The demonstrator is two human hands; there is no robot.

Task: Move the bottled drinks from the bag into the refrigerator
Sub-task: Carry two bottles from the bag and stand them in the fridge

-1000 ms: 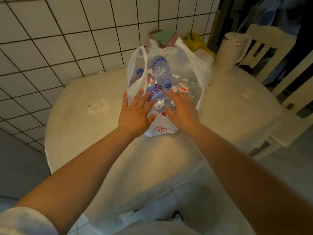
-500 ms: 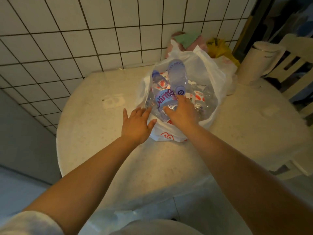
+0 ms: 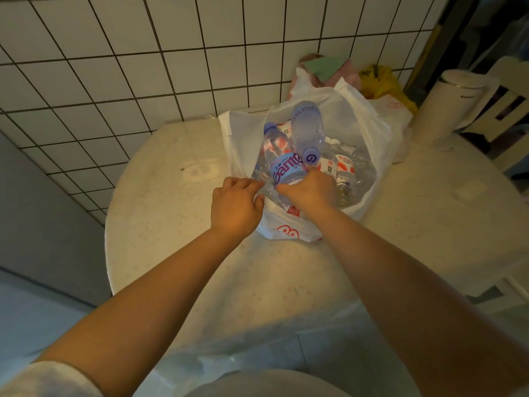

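Note:
A white plastic bag (image 3: 366, 121) lies open on a round table (image 3: 177, 224), holding several clear water bottles. One bottle with a blue label (image 3: 283, 164) lies on top with its cap toward the wall. A second bottle (image 3: 307, 130) lies beside it, its blue cap toward me. My right hand (image 3: 310, 190) is inside the bag and grips the lower end of the blue-label bottle. My left hand (image 3: 236, 203) is at the bag's near left edge, its fingers curled on the plastic there. Smaller bottles with red-and-white labels (image 3: 343, 164) lie deeper in the bag.
A tiled wall (image 3: 114, 67) stands behind the table. A white kettle (image 3: 446, 107) is at the back right, with white chairs (image 3: 509, 98) beyond it. Pink and yellow bags (image 3: 380, 81) sit behind the white bag. No refrigerator is in view.
My left hand went from flat and spread to curled at the bag's edge. My right hand closed round the blue-label bottle. The view shifted, so the bag sits further right.

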